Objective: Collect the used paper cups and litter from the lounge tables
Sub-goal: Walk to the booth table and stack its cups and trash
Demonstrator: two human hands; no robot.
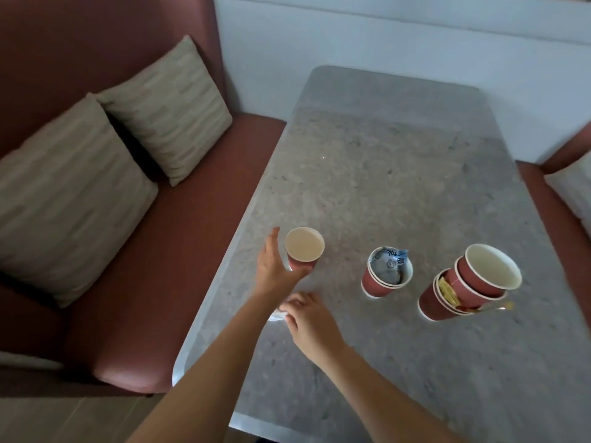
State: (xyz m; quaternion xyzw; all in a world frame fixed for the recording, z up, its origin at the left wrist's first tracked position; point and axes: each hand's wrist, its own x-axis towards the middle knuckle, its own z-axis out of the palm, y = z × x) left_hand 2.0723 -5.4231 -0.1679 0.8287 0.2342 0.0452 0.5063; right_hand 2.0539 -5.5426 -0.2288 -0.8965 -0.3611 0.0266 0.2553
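Observation:
My left hand (275, 270) grips a red paper cup (304, 247) near the left edge of the grey stone table (367, 174); the cup looks empty inside. Just in front of it, my right hand (308, 318) pinches a small white crumpled piece of litter (277, 315) lying on the table, mostly hidden under the fingers. To the right stands a pair of nested red cups stuffed with a blue-and-white wrapper (387, 271). Further right is a stack of nested red cups (470, 282), tilted, with a yellow wrapper and a stick tucked inside.
A red sofa (179, 251) with two beige striped cushions (128, 135) runs along the table's left side. Another red seat with a cushion (572, 193) sits at the right. A white wall (383, 43) stands behind the table.

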